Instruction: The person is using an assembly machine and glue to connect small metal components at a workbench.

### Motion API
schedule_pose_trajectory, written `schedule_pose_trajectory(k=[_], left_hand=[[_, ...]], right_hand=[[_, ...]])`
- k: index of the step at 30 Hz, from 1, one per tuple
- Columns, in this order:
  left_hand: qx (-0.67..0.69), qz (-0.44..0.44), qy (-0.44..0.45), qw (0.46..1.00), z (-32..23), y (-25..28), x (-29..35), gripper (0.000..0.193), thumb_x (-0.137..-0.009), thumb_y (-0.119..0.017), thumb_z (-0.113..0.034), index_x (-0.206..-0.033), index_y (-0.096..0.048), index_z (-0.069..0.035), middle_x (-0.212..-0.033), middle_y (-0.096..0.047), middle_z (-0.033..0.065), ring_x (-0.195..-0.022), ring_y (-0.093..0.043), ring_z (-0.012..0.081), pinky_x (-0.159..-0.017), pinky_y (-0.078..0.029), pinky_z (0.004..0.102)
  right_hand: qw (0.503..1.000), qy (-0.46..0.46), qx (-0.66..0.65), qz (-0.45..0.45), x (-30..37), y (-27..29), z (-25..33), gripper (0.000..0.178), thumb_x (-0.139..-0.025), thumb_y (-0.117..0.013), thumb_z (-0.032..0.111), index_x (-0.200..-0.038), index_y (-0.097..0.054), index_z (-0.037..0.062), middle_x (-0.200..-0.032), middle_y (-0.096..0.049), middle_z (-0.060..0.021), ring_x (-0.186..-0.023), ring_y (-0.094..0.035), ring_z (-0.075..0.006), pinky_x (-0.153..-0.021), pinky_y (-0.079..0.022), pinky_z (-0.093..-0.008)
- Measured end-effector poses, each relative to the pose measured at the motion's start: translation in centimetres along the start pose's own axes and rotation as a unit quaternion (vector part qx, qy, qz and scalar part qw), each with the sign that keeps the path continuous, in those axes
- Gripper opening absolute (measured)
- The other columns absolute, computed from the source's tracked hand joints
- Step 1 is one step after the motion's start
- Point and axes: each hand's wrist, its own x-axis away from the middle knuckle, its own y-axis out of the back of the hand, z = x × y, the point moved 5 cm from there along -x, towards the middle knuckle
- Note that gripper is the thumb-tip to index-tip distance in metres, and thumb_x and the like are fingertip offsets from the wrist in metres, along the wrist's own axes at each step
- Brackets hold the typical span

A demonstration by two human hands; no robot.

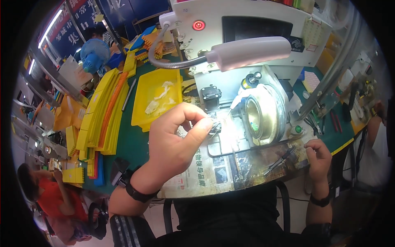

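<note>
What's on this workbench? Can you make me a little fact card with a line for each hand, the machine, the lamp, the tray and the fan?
Left hand: thumb and forefinger pinched together near the machine; anything between them is too small to tell
Right hand: loosely curled by the near edge of the table
Machine: white, with a glowing red button
Lamp: pale, on a bendy neck
Tray: yellow, holding crumpled white pieces
Fan: blue

- I've got the left hand [175, 140] lit by a white oblong lamp [251, 53], thumb and forefinger pinching something tiny [213, 122], blurred in glare.
- Right hand [319, 157]: loosely curled by the edge of the green-topped table [138, 149], near a slim black pen-like tool [280, 161].
- Shallow yellow plastic tray [144, 90] beyond the left hand.
</note>
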Motion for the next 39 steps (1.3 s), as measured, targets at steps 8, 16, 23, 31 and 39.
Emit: schedule_pose_trajectory(k=[8,16,23,31,39], left_hand=[[0.004,-0.019,-0.065,0.998,1.8,0.5,1.3,0.006,-0.086,-0.06,0.007,-0.09,-0.06,0.003,-0.093,-0.061,0.0106,-0.084,-0.056,0.0154,-0.078,-0.045,0.026],[0.022,-0.012,-0.067,0.997,3.5,0.1,3.5,0.006,-0.087,-0.062,0.002,-0.092,-0.06,0.001,-0.096,-0.058,0.0106,-0.085,-0.053,0.015,-0.079,-0.042,0.0255],[0.011,-0.02,-0.08,0.997,4.4,-0.5,4.2,0.007,-0.087,-0.063,0.002,-0.094,-0.06,0.001,-0.095,-0.059,0.0105,-0.085,-0.053,0.0154,-0.079,-0.043,0.026],[-0.023,-0.045,-0.095,0.994,4.6,1.0,4.7,0.007,-0.086,-0.064,0.004,-0.092,-0.061,0.002,-0.095,-0.061,0.0119,-0.086,-0.057,0.0184,-0.081,-0.046,0.0286],[-0.027,-0.05,-0.124,0.991,3.5,0.1,3.2,0.011,-0.081,-0.069,0.007,-0.088,-0.065,0.001,-0.088,-0.067,0.0109,-0.081,-0.064,0.0207,-0.076,-0.051,0.0302]], right_hand=[[0.995,-0.051,0.057,-0.068,-0.8,2.1,-2.6,0.006,-0.088,-0.067,0.005,-0.089,-0.066,-0.0007,-0.087,-0.066,-0.0045,-0.079,-0.059,-0.0116,-0.075,-0.047,-0.026],[0.961,-0.106,0.24,-0.088,-4.5,8.0,-6.4,0.012,-0.088,-0.069,0.013,-0.094,-0.071,0.0039,-0.087,-0.068,-0.0069,-0.077,-0.064,-0.0163,-0.07,-0.049,-0.0289],[0.89,-0.119,0.439,0.014,-7.8,6.4,-9.0,0.022,-0.084,-0.072,0.024,-0.1,-0.074,0.0078,-0.092,-0.068,-0.0092,-0.086,-0.068,-0.0264,-0.077,-0.053,-0.037],[0.911,-0.095,0.388,0.103,-8.6,2.0,-9.2,0.023,-0.082,-0.074,0.023,-0.098,-0.073,0.0062,-0.097,-0.068,-0.0116,-0.092,-0.067,-0.0295,-0.081,-0.052,-0.0382],[0.978,-0.076,0.157,-0.117,-5.8,9.8,-9.4,0.011,-0.094,-0.064,0.008,-0.101,-0.06,0.001,-0.091,-0.062,-0.0057,-0.083,-0.061,-0.0143,-0.077,-0.049,-0.0302]])
